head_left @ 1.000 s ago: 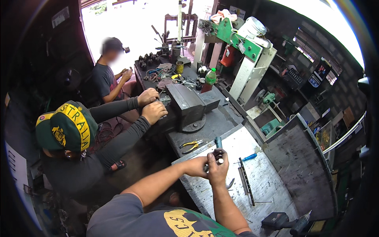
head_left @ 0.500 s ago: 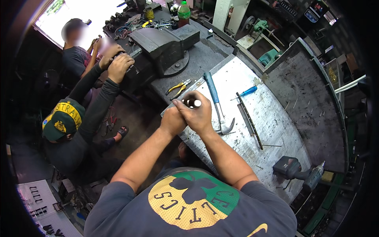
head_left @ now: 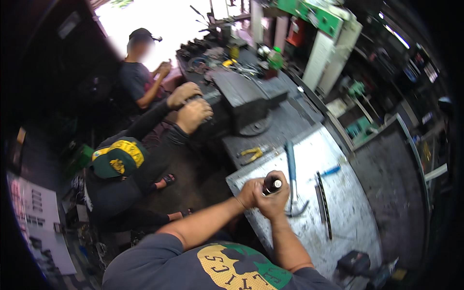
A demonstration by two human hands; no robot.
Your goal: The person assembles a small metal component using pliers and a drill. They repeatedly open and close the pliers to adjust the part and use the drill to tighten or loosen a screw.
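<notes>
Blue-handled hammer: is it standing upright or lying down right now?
Lying down: the hammer stretches along the pale tabletop, its handle pointing away and its curved claw head nearer, beside the right hand.

A pale metal table carries a claw hammer; right of the hammer lie a blue screwdriver, a narrow black bar and a power drill. Yellow-handled pliers lie left of it on a darker table.
</notes>
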